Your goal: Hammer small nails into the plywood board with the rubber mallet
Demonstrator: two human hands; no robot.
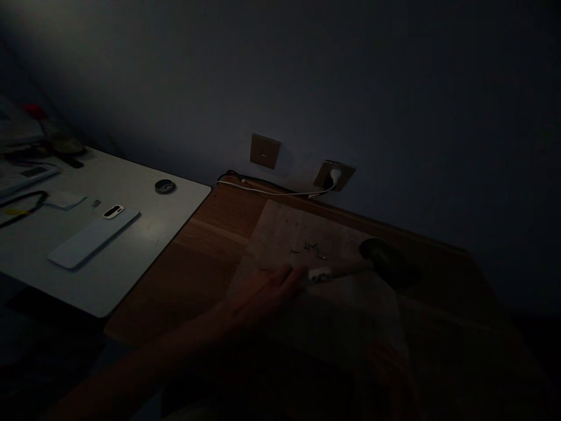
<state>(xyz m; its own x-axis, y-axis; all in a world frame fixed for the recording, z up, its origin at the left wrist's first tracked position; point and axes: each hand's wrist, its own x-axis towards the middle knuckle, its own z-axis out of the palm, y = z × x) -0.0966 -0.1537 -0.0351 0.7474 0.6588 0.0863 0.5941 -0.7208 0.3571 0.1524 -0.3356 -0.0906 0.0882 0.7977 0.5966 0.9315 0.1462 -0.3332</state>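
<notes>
The picture is very dark. My left hand (272, 289) is over a pale sheet or board (272, 228) on the wooden table, fingers bent and close together. What they hold, if anything, does not show. Just right of its fingertips lies a whitish block-like piece (319, 275), with a long handle-like part (350, 268) running right towards a dark rounded object (388, 262). Several small thin metal pieces (313, 248), like nails or screws, are scattered beyond my fingers. My right hand (388, 362) is a dim reddish shape at the lower right, its fingers lost in shadow.
A white table (144, 234) adjoins the wooden table (205, 234) on the left. It bears a phone (94, 240), a small round tin (165, 186) and a red-topped bottle (59, 137). Behind, a white cable (272, 191) runs to a wall socket (326, 171).
</notes>
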